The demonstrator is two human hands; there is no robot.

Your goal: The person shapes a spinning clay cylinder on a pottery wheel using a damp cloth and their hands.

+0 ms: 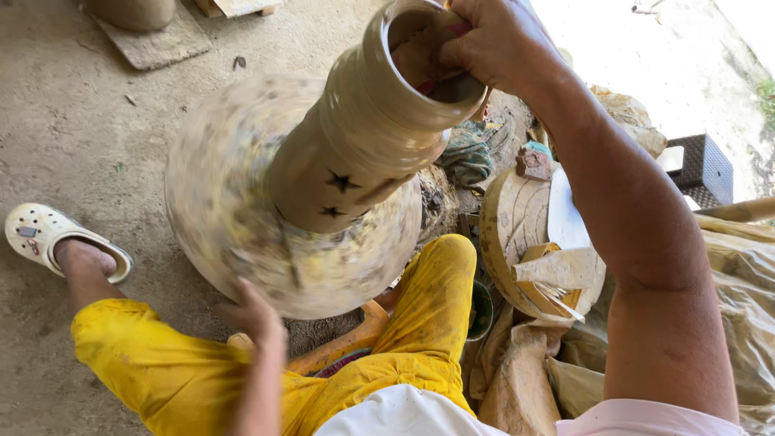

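Note:
A tall clay vase [363, 129] with star-shaped cutouts stands on a round, clay-spattered wheel [226, 202]; both are blurred by turning. My right hand [492, 40] is at the vase's mouth. Its fingers reach inside the rim and the hand pinches the wall, with a small reddish piece under the fingertips. My left hand [257, 319] is low at the wheel's near edge, fingers spread and blurred, touching or just off the rim. My legs in yellow trousers [420, 323] sit on either side of the wheel.
A round wooden board [517, 218] with a pale sheet, a cardboard scrap and thin sticks leans at the right. Beside it are crumpled cloths [472, 153], a dark basket [706, 165] and plastic sheeting [743, 266]. My foot in a white clog [48, 238] rests on the concrete floor.

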